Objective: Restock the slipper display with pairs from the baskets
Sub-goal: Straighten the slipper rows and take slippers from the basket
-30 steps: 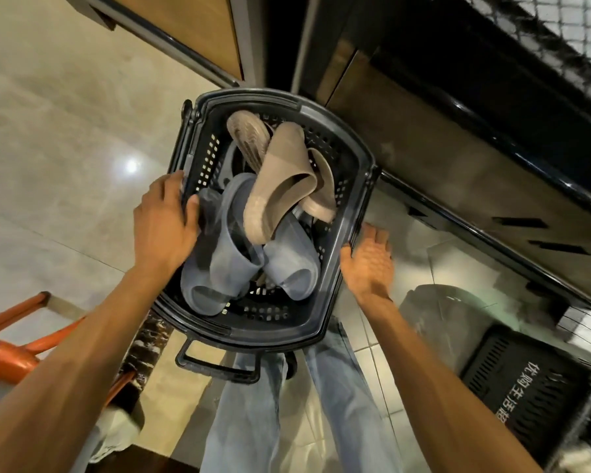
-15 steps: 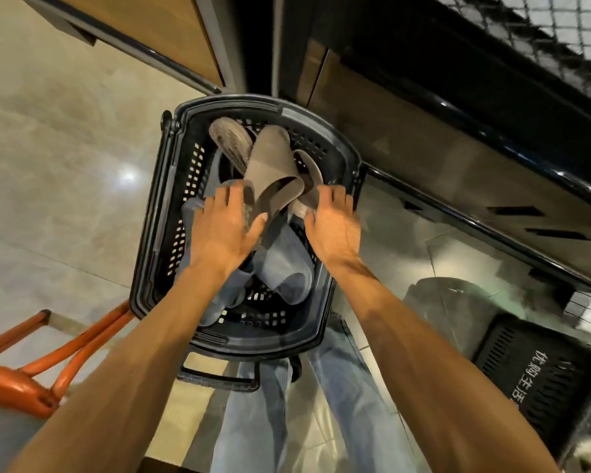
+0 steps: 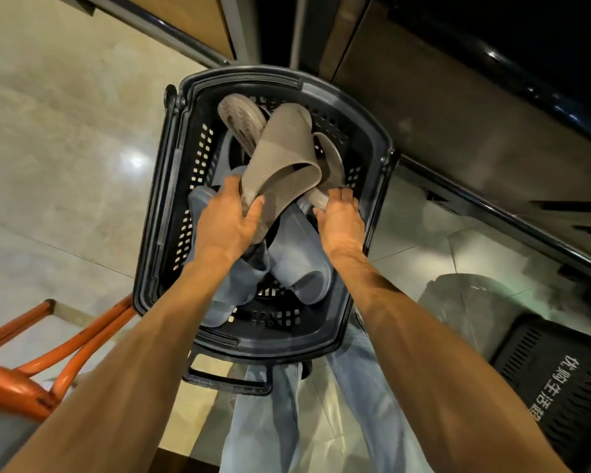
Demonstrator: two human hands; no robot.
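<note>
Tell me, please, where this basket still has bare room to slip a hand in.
Bare perforated floor shows at the near end of the dark plastic basket, between the blue-grey foam slippers' toes and the near wall. The far-right corner behind the taupe foam slippers looks free too. The middle is crowded with stacked slippers.

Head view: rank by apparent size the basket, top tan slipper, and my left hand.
1. Basket.
2. Tan slipper.
3. Left hand, which grips that slipper at similar depth, so the order seems fair.
</note>
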